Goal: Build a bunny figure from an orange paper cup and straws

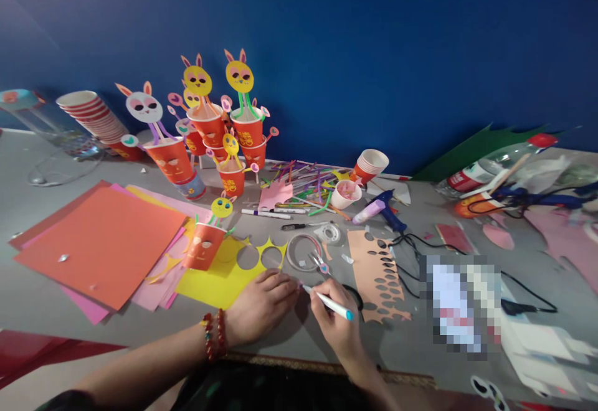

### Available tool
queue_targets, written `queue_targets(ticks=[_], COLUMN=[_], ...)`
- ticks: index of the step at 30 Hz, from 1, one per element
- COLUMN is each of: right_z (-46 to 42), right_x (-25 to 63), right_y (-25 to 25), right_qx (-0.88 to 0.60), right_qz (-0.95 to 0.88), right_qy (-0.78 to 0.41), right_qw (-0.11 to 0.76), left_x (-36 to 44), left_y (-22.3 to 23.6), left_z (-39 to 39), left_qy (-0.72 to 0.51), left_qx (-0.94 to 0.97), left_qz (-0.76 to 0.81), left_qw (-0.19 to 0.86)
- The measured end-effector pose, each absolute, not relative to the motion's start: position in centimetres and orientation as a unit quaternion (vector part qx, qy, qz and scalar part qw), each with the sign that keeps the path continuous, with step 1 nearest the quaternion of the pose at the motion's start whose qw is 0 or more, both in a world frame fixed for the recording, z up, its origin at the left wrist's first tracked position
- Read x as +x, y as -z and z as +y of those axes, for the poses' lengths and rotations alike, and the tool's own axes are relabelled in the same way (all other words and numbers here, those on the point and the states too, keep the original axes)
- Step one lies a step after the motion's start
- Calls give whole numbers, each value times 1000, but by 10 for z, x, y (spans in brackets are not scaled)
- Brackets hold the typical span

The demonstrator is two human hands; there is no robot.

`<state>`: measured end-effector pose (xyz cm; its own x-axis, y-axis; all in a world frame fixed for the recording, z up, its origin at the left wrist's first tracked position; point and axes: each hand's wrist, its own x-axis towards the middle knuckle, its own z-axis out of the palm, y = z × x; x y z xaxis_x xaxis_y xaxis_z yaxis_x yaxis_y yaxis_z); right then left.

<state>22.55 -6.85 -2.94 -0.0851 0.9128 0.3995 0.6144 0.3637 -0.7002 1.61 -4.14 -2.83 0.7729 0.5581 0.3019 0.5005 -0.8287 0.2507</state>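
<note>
My right hand is closed around a white marker with a blue end, its tip pointing left toward my left fingertips. Palm down on the table, my left hand has its fingers together, pressing on a tiny piece mostly hidden under the fingertips. Partly beneath that hand lies a yellow sheet with round holes cut out. Just beyond the marker tip are a small pink piece with a blue heart and a roll of clear tape. A scissors handle shows partly behind my right hand.
Orange paper lies left. Red cups with rabbit faces stand behind, near colourful pipe cleaners. A peach sheet with punched holes, a blue glue gun, its black cable and a bottle are right.
</note>
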Motion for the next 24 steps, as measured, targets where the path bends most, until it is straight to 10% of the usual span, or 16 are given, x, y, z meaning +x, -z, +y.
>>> queue_targets(ticks=[24], right_z=[-65], right_x=[223], right_y=[26], right_qx=[-526], right_qz=[-739], right_qy=[-177], right_qw=[382], left_x=[17], left_y=[25], left_z=[-41], left_qy=[-182], left_qx=[936], left_qz=[292], left_qw=[79])
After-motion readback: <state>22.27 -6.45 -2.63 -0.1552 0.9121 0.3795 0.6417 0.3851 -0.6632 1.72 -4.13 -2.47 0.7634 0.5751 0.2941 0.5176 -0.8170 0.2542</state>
